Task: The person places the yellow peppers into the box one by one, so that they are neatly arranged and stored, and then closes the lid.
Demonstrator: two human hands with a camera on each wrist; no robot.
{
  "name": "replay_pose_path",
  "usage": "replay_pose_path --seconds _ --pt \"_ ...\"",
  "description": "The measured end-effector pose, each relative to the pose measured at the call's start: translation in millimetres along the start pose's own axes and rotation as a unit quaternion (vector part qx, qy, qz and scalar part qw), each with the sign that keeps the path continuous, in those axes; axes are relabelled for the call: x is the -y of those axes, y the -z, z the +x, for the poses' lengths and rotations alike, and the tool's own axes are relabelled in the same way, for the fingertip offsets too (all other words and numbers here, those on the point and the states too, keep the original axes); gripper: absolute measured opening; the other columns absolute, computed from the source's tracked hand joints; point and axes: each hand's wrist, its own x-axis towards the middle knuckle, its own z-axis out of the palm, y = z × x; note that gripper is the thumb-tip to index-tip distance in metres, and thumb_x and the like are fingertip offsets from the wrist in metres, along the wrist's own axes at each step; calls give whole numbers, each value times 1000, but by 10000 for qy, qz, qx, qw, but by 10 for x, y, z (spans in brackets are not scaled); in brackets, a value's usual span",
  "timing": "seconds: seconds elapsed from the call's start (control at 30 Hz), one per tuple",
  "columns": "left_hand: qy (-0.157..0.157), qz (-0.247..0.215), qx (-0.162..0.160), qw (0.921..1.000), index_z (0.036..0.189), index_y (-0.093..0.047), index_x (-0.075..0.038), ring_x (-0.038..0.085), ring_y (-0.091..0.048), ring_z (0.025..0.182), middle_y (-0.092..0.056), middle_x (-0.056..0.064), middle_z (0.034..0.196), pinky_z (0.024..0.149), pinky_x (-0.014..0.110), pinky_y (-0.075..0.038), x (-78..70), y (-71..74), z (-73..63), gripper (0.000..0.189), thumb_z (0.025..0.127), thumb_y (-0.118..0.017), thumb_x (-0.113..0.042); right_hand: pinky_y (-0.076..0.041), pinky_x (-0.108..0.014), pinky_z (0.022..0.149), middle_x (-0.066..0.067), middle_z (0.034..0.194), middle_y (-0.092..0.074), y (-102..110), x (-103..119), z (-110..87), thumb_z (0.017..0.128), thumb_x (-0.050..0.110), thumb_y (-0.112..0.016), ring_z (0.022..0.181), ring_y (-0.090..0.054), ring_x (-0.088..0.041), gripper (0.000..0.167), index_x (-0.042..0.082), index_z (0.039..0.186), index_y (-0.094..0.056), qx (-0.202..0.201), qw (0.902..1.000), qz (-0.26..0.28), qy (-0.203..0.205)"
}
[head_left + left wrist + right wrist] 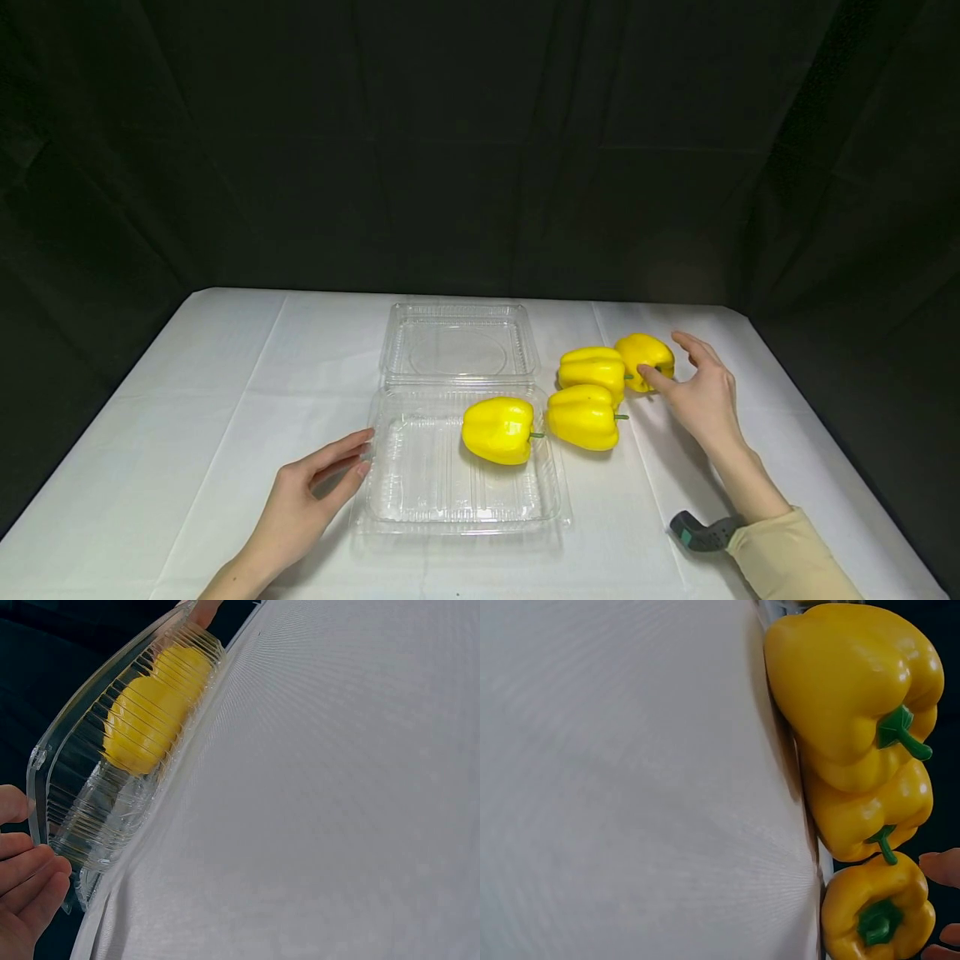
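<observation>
A clear plastic clamshell container point(465, 523) lies opened out, its lid point(459, 375) folded back behind the base. One yellow bell pepper point(498, 430) rests on its side in the base. My left hand point(300, 492) touches the left rim of the base point(37, 780) with index fingertip and thumb spread apart. To the right, two yellow bell peppers point(583, 417) point(591, 371) lie against each other. My right hand point(705, 400) reaches around the farthest yellow pepper point(645, 348), thumb in front and fingers at its right side, loosely spread; contact is hard to tell.
A white cloth point(225, 400) covers the table. Black curtains point(450, 150) hang behind it and along both sides. A dark wrist device point(701, 532) sits by the right sleeve point(787, 554).
</observation>
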Motion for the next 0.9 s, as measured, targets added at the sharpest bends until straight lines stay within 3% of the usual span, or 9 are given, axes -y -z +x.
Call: replay_pose_path --seconds 0.2,0.9 --pt "-30 1 -7 10000 131 -66 -15 12 -69 108 -70 2 127 96 16 -54 5 3 -3 35 96 -69 -15 -42 -65 108 -26 150 -42 -23 -24 10 92 35 -73 135 -41 -49 73 -1 148 -42 85 9997 -78 -193" --pt "-22 -95 -11 10000 131 -66 -13 12 -69 109 -69 3 127 95 17 -54 7 -2 -7 35 96 -69 -15 -43 -64 107 -30 148 -43 -86 -71 -7 91 43 -72 132 -42 -49 82 -3 150 -36 435 9988 -61 -217"
